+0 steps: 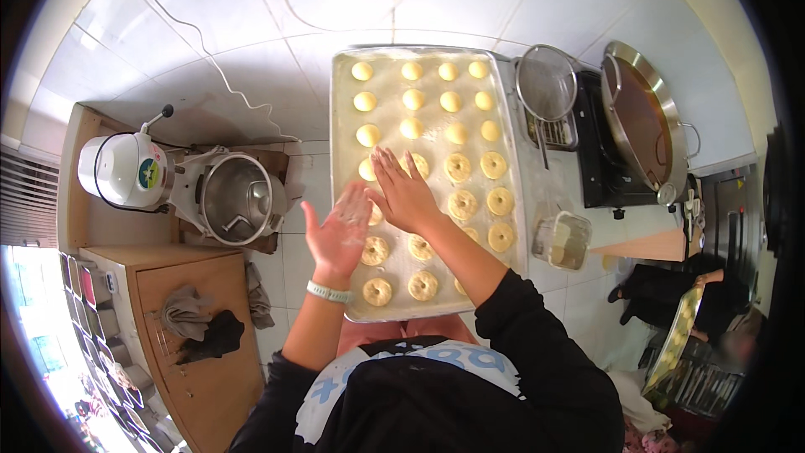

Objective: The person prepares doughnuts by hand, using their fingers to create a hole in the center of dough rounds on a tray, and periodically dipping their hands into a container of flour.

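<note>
My left hand (337,231), palm up and open with pale powder on it, is beside my right hand (400,190), which lies palm down with fingers stretched over the dough pieces. Both are over a large lined baking tray (511,256). Its far rows hold several smooth dough balls (412,101), while the nearer rows hold several flattened dough rings (457,168), some speckled. My right hand partly hides pieces in the middle.
On the left are a stand mixer (123,172), steel bowl (236,200) and wooden cabinet (197,369). Right are a sieve (545,77), burner with oil pan (637,117) and plastic container (559,242). At lower right another person (637,285) in dark clothes holds a tray (675,340).
</note>
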`<state>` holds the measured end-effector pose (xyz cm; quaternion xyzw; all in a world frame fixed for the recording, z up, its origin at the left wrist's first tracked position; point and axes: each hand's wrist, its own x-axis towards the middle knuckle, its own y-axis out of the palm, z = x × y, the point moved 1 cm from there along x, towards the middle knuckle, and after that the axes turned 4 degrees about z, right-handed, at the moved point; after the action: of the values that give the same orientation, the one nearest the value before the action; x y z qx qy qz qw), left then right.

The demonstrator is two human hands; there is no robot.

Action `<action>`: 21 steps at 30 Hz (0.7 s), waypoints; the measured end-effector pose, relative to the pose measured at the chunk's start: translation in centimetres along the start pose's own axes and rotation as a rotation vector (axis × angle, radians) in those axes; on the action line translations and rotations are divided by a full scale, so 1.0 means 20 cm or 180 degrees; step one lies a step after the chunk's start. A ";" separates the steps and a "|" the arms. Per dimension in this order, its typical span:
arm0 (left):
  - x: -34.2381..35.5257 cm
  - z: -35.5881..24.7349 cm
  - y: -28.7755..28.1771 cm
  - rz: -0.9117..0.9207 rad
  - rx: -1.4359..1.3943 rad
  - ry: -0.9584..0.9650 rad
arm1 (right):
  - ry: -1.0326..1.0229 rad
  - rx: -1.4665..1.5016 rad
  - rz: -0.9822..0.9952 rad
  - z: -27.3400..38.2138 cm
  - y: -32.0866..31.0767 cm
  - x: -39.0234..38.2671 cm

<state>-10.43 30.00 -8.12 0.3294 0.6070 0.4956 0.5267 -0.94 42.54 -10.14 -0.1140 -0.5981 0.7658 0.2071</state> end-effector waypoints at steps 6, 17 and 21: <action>-0.25 -0.40 -0.18 -0.0364 0.0043 0.0843 | -0.0126 -0.0200 0.0351 0.02 0.27 0.11; -0.37 -0.59 -0.34 -0.1020 0.0103 0.0725 | 0.0118 -0.0434 0.0359 0.01 0.26 0.14; -0.34 -0.64 -0.34 -0.1087 0.0288 0.0724 | -0.0043 -0.0543 0.0521 0.06 0.28 0.13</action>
<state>-20.30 18.45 -13.00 0.1870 0.7312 0.4053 0.5158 -4.72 41.47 -14.98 -0.1745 -0.6511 0.7272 0.1294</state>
